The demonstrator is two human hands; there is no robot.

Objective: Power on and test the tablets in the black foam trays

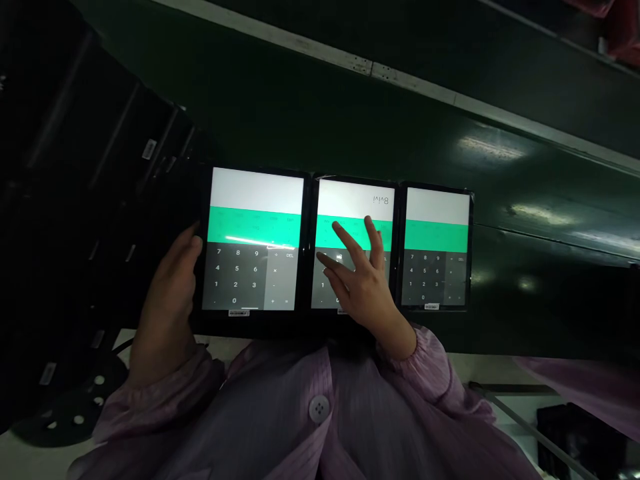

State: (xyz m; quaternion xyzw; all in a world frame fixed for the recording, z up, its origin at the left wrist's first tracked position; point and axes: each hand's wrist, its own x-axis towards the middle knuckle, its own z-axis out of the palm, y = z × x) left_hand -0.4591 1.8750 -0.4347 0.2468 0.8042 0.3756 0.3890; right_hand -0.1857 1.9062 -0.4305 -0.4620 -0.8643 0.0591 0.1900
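Three black tablets lie side by side on the dark green bench, each lit with a calculator keypad: the left tablet (241, 273), the middle tablet (325, 200) and the right tablet (425, 273). My right hand (367, 283) is over the middle tablet's keypad with its fingers spread, hiding part of the keys. That tablet's white display area carries a short line of characters, seemingly upside down; the other two display areas look blank. Beside the left tablet's outer edge is my left hand (173, 287), fingers extended along the side and partly in shadow.
Dark flat units (113, 160) with small white labels stand in a row at the left. A pale metal strip (320, 53) crosses the green bench (280, 113) behind the tablets. Red containers (623, 33) show at the top right. A black object (575, 433) sits below, right.
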